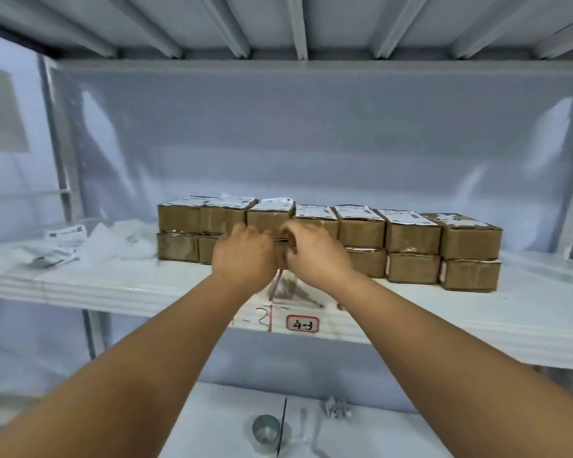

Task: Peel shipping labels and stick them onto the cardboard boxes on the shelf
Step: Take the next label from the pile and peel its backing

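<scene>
Both hands meet in front of the double-tier row of cardboard boxes (361, 233). A thin shipping label (281, 240), seen edge-on, spans the small gap between them. Its long axis runs level, left to right, parallel to the row, with one end toward each hand.

The right hand (315, 252) has thumb and curled fingers pinched on the label's right end. The left hand (244, 251) has its fingers curled toward the other end, but its own back hides the contact, so its hold cannot be told.

Directly behind the grip stand the boxes. The row extends to either side along the shelf (113, 289), and stuck labels (361, 211) lie flat on the top faces. Far left of the grip lie loose label sheets (65, 234) and crumpled white backing. Just below the grip, on the shelf's front edge, is a tag (302, 323) marked "4-3". Well below it stands a metal cup (265, 433).
</scene>
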